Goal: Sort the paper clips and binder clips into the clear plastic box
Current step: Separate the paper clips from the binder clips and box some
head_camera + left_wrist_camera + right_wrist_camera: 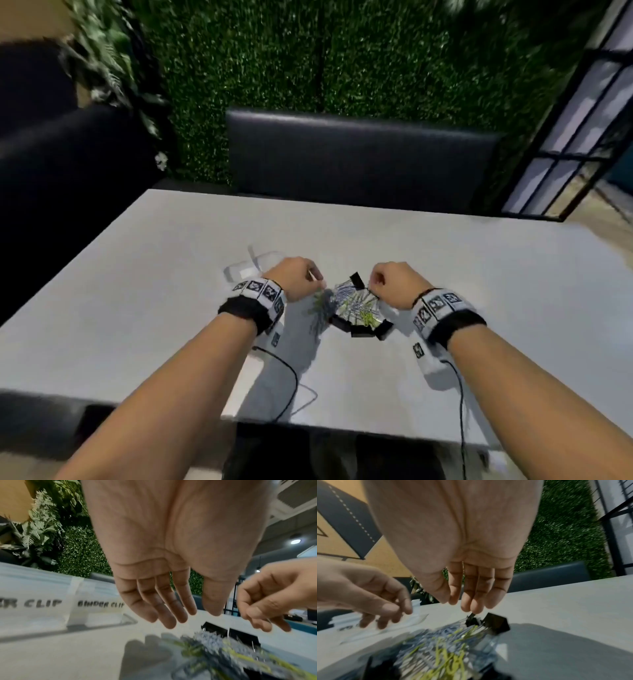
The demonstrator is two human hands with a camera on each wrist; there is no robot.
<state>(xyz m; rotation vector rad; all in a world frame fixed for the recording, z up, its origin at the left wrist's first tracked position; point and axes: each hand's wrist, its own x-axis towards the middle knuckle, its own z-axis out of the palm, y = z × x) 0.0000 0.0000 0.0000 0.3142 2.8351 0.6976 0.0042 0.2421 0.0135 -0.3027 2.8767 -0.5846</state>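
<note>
On the white surface [445,274], a heap of paper clips [352,303], silver-blue with some yellow-green ones mixed in, lies between the two hands. Black binder clips [363,330] line the near edge of the heap, and a larger binder clip [496,623] sits at its far edge.

The right hand [394,284] hovers just right of the heap's far edge. In the right wrist view its fingertips [471,608] come down together onto the top of a small binder clip [471,619], right beside the larger one. The grip is narrow and closed on that clip. Whether the clip is clear of the heap cannot be told.

The left hand [294,277] hangs just left of the heap. Its own wrist view shows the fingers [164,604] loosely curved, with the thumb a little apart from them. The right wrist view shows the thumb close against the forefinger. The views are blurred, so whether this grip holds anything cannot be told.

The clear plastic box [253,267] stands left of the heap, beyond the left hand. It has a divider and two labels; one is blurred but seems to read BINDER CLIP [101,604], and the other ends in CLIP.

Both wrists wear black bands with patterned white tags [257,294], and thin black cables [291,377] trail from them on the near side of the heap. A dark bench [359,154] and a green hedge wall [308,68] lie beyond the heap.
</note>
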